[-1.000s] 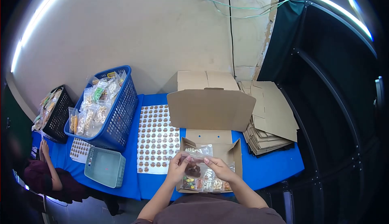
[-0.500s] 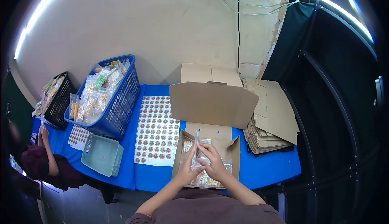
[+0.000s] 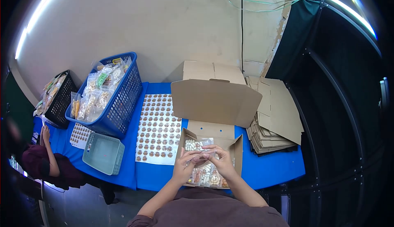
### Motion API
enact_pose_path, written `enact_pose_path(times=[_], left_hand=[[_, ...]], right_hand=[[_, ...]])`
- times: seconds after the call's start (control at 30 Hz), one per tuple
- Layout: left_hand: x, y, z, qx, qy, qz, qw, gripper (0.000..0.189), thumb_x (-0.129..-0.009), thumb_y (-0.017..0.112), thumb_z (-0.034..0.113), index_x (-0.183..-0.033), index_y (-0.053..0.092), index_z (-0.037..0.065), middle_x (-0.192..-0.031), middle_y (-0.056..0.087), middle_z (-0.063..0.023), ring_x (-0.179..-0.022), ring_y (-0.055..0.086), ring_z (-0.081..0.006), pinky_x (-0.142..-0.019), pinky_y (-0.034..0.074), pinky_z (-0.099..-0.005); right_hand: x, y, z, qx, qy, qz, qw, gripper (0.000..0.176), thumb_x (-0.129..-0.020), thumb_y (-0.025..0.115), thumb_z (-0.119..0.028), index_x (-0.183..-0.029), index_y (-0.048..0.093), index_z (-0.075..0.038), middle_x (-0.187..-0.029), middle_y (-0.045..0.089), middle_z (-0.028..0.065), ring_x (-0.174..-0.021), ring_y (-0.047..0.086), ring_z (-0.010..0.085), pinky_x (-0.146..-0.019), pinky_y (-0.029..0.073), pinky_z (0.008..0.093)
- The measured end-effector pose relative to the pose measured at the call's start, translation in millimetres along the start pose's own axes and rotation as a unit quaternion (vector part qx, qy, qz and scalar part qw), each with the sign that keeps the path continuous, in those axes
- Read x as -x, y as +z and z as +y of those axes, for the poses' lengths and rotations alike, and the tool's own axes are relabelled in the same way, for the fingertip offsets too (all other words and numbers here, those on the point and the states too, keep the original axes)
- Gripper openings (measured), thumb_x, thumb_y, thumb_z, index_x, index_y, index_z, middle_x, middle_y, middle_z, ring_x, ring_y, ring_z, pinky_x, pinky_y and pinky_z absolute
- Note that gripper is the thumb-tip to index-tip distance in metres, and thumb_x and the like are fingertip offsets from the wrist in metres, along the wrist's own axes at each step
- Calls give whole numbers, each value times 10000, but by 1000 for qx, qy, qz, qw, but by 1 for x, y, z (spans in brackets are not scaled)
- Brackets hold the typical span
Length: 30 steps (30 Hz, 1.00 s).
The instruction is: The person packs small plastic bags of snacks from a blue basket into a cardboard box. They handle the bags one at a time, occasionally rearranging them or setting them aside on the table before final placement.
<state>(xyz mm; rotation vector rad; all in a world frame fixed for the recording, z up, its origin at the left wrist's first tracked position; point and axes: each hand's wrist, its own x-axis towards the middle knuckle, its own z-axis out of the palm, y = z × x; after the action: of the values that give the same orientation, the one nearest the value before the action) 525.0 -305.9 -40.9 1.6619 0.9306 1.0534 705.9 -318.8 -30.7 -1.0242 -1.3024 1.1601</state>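
- Two hands meet over 1 open carton [image 3: 239, 149]: L hand [image 3: 185, 165] & R hand [image 3: 224, 163], fingers curled inward.
- Both pinch 1 clear packet [image 3: 201, 158], prob. snacks, just above carton's contents.
- Left of carton: 1 big sticker sheet [image 3: 158, 130], 1 blue basket [image 3: 117, 108].

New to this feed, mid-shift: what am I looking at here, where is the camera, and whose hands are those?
This is no machine. One wide-angle camera sits on a person's head and looks down at their own bare hands. The left hand and right hand together pinch a clear packet over an open cardboard box that holds other packets. On the blue table lie a sheet of round stickers, a blue basket full of snack bags, a small green tray and a stack of flat cardboard. At the far left sits another person.
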Motion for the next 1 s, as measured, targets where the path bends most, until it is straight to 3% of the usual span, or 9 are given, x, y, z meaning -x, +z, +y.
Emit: enact_pose_path(times=[0.17, 0.23, 0.37, 0.43, 0.57, 0.67, 0.73, 0.83, 1.0], left_hand=[[-1, -16, 0, 8, 14, -76, 997, 371, -986, 415, 329, -1137, 655, 89, -1105, 654, -85, -1119, 570, -236, -1136, 62, -514], [0, -21, -6, 113, -47, -161, 979, 417, -999, 381, 344, -1211, 595, 55, -1170, 623, -85, -1167, 532, -239, -1135, 133, -463], [5, -19, -17, 225, -135, -164, 951, 435, -993, 413, 327, -1293, 498, 24, -1279, 545, -97, -1227, 472, -236, -1108, 224, -424], [3, -10, -10, 164, -78, -21, 983, 456, -962, 485, 262, -1345, 414, 24, -1368, 427, -148, -1300, 379, -254, -1099, 271, -395], [4, -8, -9, -133, 45, -91, 986, 684, -833, 656, 207, -1393, 306, 25, -1437, 300, -191, -1355, 291, -307, -1112, 250, -426], [9, 17, 5, -121, 74, -17, 990, 701, -808, 689, 243, -1383, 343, 43, -1396, 372, -228, -1334, 315, -368, -1092, 264, -448], [9, 18, 2, -120, 67, -6, 991, 664, -836, 658, 163, -1389, 319, 22, -1417, 343, -188, -1362, 294, -312, -1109, 260, -438], [7, 18, -16, 53, -46, 51, 996, 435, -933, 520, 76, -1335, 367, 9, -1261, 507, -135, -1181, 504, -195, -989, 409, -333], [5, 17, -18, 287, -94, 76, 950, 303, -945, 545, 141, -1201, 458, 5, -1080, 582, -94, -988, 573, -134, -860, 466, -284]], right_hand=[[0, -14, 1, 0, 25, -72, 997, 194, -923, 572, -149, -1023, 696, -37, -1120, 645, 113, -1087, 562, 207, -936, 429, 350], [3, -15, -6, -8, 42, -78, 996, 206, -931, 562, -158, -1022, 694, -29, -1141, 638, 119, -1100, 559, 210, -941, 429, 349], [6, -6, 0, -7, 20, -12, 1000, 249, -946, 543, -183, -1047, 676, 1, -1212, 604, 140, -1157, 535, 224, -984, 407, 360], [8, -3, 11, -45, 11, 35, 998, 273, -952, 535, -209, -1079, 665, -5, -1228, 596, 127, -1192, 507, 231, -1010, 382, 364], [12, 7, 21, -177, 36, 109, 977, 364, -971, 502, -272, -1183, 600, 7, -1266, 558, 155, -1255, 455, 242, -1014, 386, 374], [14, 20, 15, -230, 52, 99, 967, 420, -983, 469, -276, -1281, 495, 20, -1308, 507, 177, -1261, 446, 244, -1001, 411, 387], [14, 23, 4, -229, 46, 81, 969, 455, -992, 445, -266, -1336, 422, 30, -1332, 477, 182, -1261, 442, 249, -994, 430, 398], [11, 20, -5, -211, 21, 15, 977, 494, -1000, 417, -289, -1387, 344, 9, -1367, 429, 195, -1256, 445, 251, -1004, 417, 393], [7, 24, 5, 13, -13, 106, 994, 500, -962, 525, -249, -1369, 361, -9, -1300, 477, 171, -1225, 452, 231, -1017, 377, 372]])
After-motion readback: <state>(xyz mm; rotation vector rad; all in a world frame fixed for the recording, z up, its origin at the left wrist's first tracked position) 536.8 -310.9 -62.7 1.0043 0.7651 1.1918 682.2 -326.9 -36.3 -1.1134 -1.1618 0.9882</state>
